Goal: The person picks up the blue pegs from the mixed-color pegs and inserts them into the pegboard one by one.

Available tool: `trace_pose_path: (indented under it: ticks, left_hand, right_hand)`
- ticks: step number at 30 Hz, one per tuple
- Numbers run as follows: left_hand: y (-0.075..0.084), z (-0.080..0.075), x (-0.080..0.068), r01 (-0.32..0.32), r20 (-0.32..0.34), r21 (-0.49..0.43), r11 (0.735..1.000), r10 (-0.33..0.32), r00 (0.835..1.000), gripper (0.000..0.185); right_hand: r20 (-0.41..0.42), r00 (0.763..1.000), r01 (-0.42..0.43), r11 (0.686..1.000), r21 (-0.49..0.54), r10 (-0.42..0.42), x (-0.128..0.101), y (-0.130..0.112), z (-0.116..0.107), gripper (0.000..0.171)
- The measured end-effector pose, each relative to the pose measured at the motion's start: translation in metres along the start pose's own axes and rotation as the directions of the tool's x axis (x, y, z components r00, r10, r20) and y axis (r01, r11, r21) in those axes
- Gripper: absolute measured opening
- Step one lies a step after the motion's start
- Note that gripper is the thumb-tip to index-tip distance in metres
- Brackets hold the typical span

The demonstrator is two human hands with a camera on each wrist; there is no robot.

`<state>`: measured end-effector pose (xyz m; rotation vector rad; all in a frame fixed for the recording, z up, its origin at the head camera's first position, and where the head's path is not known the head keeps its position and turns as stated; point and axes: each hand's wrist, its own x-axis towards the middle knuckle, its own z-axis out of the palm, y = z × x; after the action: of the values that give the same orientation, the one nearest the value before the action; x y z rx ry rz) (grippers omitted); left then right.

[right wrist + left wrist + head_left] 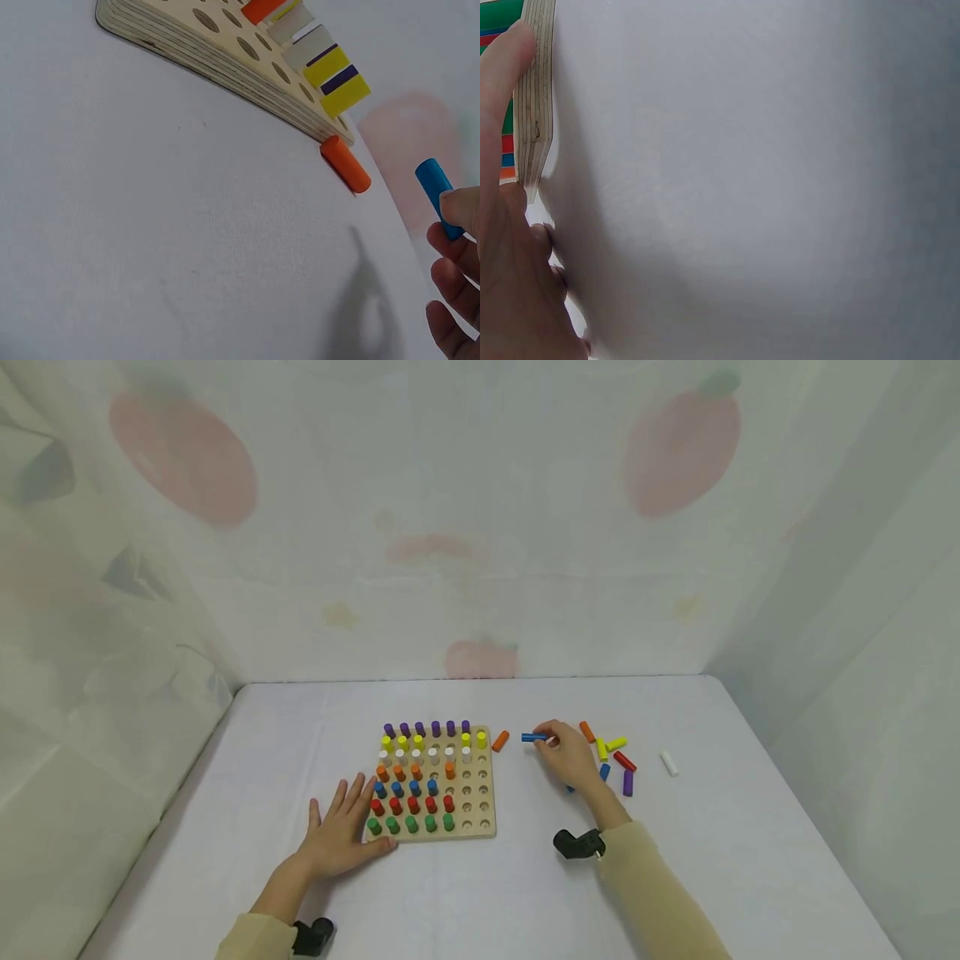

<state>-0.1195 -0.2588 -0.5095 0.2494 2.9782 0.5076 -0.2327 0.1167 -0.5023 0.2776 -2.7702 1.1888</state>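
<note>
A wooden peg board (480,832) lies mid-table, with rows of purple, yellow, white, orange, blue, red and green pegs standing in it and several holes bare on its right side. My left hand (343,832) rests flat on the table, fingers straight, touching the board's near left corner (534,105). My right hand (567,754) pinches a blue peg (534,737) just above the table, right of the board; the same blue peg (437,193) shows held by my fingertips (459,210). An orange peg (500,741) lies beside the board's far right corner (346,164).
Loose pegs lie right of my right hand: orange (587,732), yellow (616,744), red (624,761), purple (627,782), blue (604,772), and a white one (669,763) farther right. A printed curtain (480,527) closes off the back and sides of the white table (480,893).
</note>
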Motion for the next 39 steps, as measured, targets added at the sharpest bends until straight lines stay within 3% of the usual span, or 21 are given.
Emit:
trace_pose_path:
  ticks: [14,39]
  left_hand:
    - [-0.002,0.002,0.002,0.008,0.013,0.010,1.000,-0.008,1.000,0.105]
    - [-0.002,0.003,0.002,0.015,0.023,0.004,1.000,-0.015,1.000,0.105]
  right_hand:
    - [0.013,0.999,0.028,0.999,0.023,-0.029,-0.003,-0.015,0.011,0.017]
    - [0.058,0.977,0.206,0.979,-0.005,-0.205,-0.016,-0.044,0.036,0.021]
